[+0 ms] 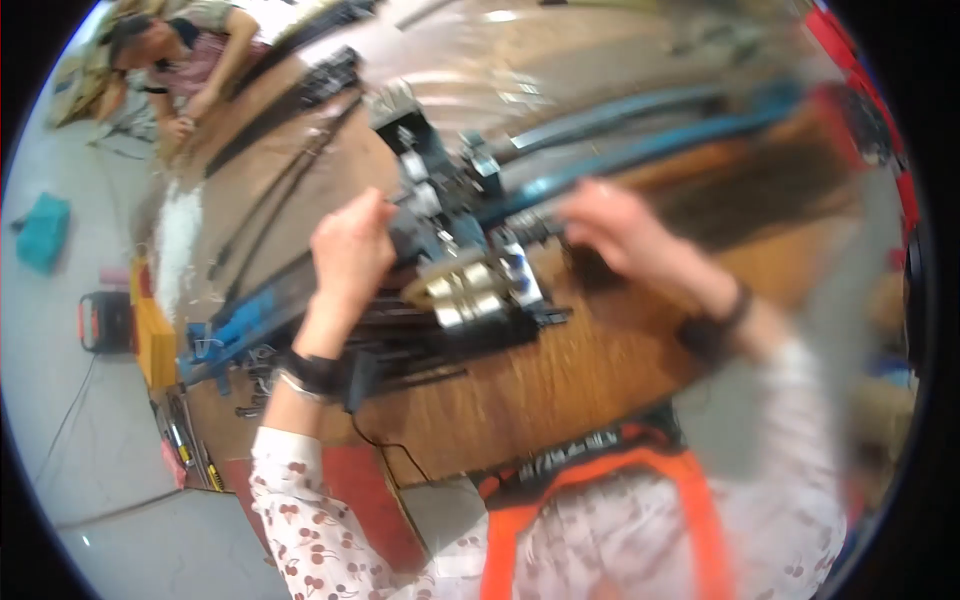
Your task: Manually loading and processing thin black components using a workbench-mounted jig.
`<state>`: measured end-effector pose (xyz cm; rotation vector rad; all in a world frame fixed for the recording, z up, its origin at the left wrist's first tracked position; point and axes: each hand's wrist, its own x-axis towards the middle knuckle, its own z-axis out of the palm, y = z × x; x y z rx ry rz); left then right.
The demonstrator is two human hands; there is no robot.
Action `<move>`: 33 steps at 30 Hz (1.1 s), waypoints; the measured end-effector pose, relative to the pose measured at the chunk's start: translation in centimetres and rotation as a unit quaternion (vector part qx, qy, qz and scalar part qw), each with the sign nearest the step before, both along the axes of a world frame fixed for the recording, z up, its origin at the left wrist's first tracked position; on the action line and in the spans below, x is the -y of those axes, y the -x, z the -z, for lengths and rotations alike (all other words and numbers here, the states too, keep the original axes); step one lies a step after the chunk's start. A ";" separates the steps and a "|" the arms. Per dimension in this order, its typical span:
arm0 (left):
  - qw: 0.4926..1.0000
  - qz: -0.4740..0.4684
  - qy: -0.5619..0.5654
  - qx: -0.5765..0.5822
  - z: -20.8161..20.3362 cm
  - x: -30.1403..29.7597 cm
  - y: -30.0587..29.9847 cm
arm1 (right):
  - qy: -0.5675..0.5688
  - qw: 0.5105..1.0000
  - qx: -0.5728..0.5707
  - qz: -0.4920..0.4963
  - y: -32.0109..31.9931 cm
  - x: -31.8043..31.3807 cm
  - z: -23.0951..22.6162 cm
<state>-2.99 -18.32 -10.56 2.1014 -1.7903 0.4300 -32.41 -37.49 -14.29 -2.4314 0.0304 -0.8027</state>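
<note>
A small metal bench machine (462, 240) stands on the wooden table, with dark plates, bright metal parts and a brass-coloured disc. On its left side is my left hand (352, 252), fingers curled closed; whatever they may hold is hidden. My right hand (622, 232) is to the right of the machine, near a dark ribbed part (535, 226). Motion smears its bent fingers, so I cannot see whether anything is in them. A long blue strip (640, 148) stretches away to the right behind the machine. Another blue piece (255, 315) lies beyond my left wrist.
Dark long strips (275, 125) and thin rods (280, 190) lie across the far left of the table (520, 390). A black cable (395, 445) hangs over its near edge. Another person (195, 60) leans in at the far left. A black case (106, 322) sits on the floor.
</note>
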 end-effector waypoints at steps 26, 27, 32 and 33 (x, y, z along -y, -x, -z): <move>0.985 0.041 -0.137 -0.100 5.2 -15.1 14.6 | -0.025 0.959 -0.281 -0.024 7.6 -6.6 1.3; 0.981 0.071 -0.126 -0.128 4.4 -13.6 16.4 | -0.085 0.951 -0.288 -0.078 7.9 -6.7 1.4; 0.980 0.072 -0.089 -0.160 4.8 -9.8 20.9 | -0.103 0.981 -0.149 -0.063 9.6 -8.0 3.2; 0.982 0.061 -0.090 -0.156 4.7 -9.5 21.1 | -0.101 0.982 -0.151 -0.052 10.0 -8.2 3.5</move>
